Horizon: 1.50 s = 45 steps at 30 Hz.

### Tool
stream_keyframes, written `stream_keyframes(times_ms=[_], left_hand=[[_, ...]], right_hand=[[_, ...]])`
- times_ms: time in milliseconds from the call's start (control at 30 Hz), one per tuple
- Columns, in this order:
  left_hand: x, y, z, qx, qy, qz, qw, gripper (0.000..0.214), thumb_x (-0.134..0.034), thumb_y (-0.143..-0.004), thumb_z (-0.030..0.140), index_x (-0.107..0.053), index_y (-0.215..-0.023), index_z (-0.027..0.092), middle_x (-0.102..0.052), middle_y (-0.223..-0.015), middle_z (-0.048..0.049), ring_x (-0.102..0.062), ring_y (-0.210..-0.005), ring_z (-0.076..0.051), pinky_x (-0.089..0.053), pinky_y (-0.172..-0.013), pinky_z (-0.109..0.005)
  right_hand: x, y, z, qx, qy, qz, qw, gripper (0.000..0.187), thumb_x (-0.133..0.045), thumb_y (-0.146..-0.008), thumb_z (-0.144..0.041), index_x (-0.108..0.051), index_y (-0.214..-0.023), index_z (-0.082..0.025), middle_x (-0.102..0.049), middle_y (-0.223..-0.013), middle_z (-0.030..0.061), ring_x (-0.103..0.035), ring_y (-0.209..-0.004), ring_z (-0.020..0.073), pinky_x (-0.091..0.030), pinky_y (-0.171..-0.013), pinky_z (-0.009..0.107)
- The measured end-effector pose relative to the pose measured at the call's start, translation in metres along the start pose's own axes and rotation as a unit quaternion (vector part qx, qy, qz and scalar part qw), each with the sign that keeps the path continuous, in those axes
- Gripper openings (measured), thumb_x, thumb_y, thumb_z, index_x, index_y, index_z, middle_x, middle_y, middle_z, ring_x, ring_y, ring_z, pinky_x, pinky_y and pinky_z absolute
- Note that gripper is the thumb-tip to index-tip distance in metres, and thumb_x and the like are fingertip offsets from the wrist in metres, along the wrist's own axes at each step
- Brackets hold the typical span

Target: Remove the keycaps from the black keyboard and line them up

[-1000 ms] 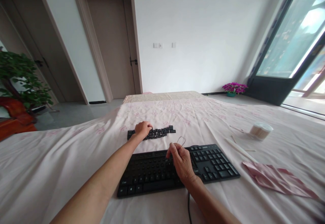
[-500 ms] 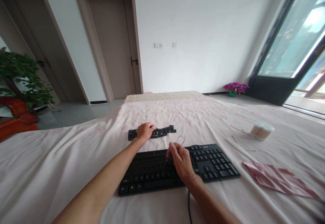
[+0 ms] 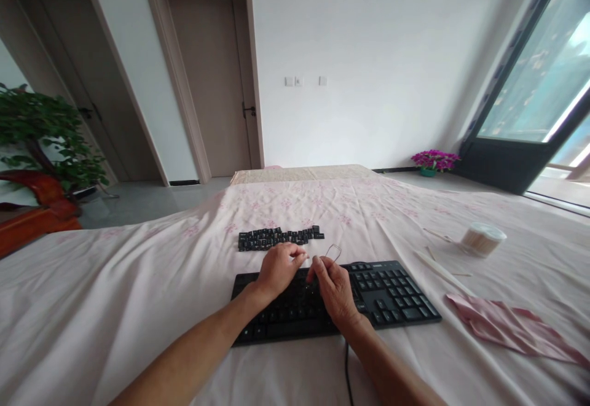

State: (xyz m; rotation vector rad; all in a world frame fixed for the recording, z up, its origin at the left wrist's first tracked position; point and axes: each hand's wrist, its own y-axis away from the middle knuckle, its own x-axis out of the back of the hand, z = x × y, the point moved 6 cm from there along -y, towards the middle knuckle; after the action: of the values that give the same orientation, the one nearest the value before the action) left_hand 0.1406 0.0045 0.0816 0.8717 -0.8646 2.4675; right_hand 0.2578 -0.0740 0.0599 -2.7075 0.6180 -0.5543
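Note:
A black keyboard (image 3: 382, 298) lies on the cloth, and many keycaps are off its left and middle part. Above that bare area is my right hand (image 3: 335, 292), closed around a wire keycap puller (image 3: 335, 250) whose thin loop sticks up past the fingers. My left hand (image 3: 280, 269) hovers over the keyboard's upper left, its thumb and fingertips pinched close to the right hand. Whatever that pinch holds, if anything, is too small to make out. Several loose black keycaps (image 3: 260, 239) lie in rows on the cloth just behind the keyboard.
A pink floral cloth (image 3: 184, 289) covers the table. To the right are a clear round tub of cotton swabs (image 3: 483, 239), a few loose swabs (image 3: 437, 234) and a crumpled pink cloth (image 3: 507, 326). The keyboard's cable (image 3: 348, 372) runs toward me.
My left hand has moved from the loose keycaps back toward me and to the right, beside my right hand. The right hand keeps the wire puller over the keyboard. The view has shifted slightly.

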Motion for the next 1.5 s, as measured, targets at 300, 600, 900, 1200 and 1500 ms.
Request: stream_keyframes(times_ms=[300, 600, 900, 1200, 1500], left_hand=[[0.01, 0.043, -0.014, 0.075, 0.053, -0.012, 0.996, 0.022, -0.054, -0.084, 0.038, -0.069, -0.083, 0.021, -0.07, -0.084, -0.0013, -0.062, -0.082, -0.017, -0.045, -0.076, -0.026], [0.004, 0.054, -0.013, 0.076, 0.025, -0.053, 0.995, 0.017, -0.054, -0.081, 0.025, -0.07, -0.088, 0.025, -0.07, -0.092, 0.0004, -0.062, -0.092, -0.018, -0.044, -0.083, -0.026], [-0.011, 0.061, 0.004, 0.059, 0.021, -0.078, 0.995, 0.021, -0.058, -0.077, 0.019, -0.069, -0.093, 0.024, -0.068, -0.09, -0.0016, -0.061, -0.09, -0.019, -0.045, -0.082, -0.029], [-0.027, 0.052, 0.016, 0.019, 0.006, -0.122, 0.992, 0.02, -0.06, -0.072, 0.015, -0.072, -0.085, 0.025, -0.068, -0.085, 0.0, -0.061, -0.085, -0.019, -0.045, -0.075, -0.026], [-0.037, 0.049, 0.012, 0.017, -0.025, -0.129, 0.991, 0.013, -0.062, -0.076, 0.032, -0.07, -0.078, 0.023, -0.07, -0.078, -0.0008, -0.062, -0.074, -0.018, -0.041, -0.064, -0.025]], right_hand=[[0.002, 0.001, 0.003, -0.023, -0.035, 0.001, 0.999, 0.05, -0.038, -0.092, -0.051, -0.058, -0.062, -0.016, -0.045, -0.046, -0.0019, -0.041, -0.045, 0.0105, -0.032, -0.047, 0.021], [0.003, 0.006, -0.015, 0.03, -0.011, -0.046, 0.998, 0.051, -0.037, -0.094, -0.048, -0.059, -0.061, -0.016, -0.046, -0.049, -0.002, -0.043, -0.048, 0.0103, -0.034, -0.052, 0.022], [0.015, 0.004, -0.022, 0.056, 0.008, -0.058, 0.997, 0.053, -0.037, -0.093, -0.048, -0.055, -0.054, -0.016, -0.053, -0.052, -0.0001, -0.049, -0.053, 0.0117, -0.038, -0.06, 0.023], [0.007, 0.005, -0.019, 0.044, -0.011, -0.132, 0.99, 0.055, -0.037, -0.091, -0.052, -0.05, -0.052, -0.017, -0.048, -0.05, -0.0005, -0.046, -0.052, 0.0111, -0.038, -0.057, 0.023], [-0.001, 0.009, -0.016, 0.094, 0.069, -0.172, 0.978, 0.049, -0.039, -0.092, -0.047, -0.051, -0.054, -0.018, -0.05, -0.052, -0.0014, -0.046, -0.052, 0.0104, -0.037, -0.058, 0.022]])
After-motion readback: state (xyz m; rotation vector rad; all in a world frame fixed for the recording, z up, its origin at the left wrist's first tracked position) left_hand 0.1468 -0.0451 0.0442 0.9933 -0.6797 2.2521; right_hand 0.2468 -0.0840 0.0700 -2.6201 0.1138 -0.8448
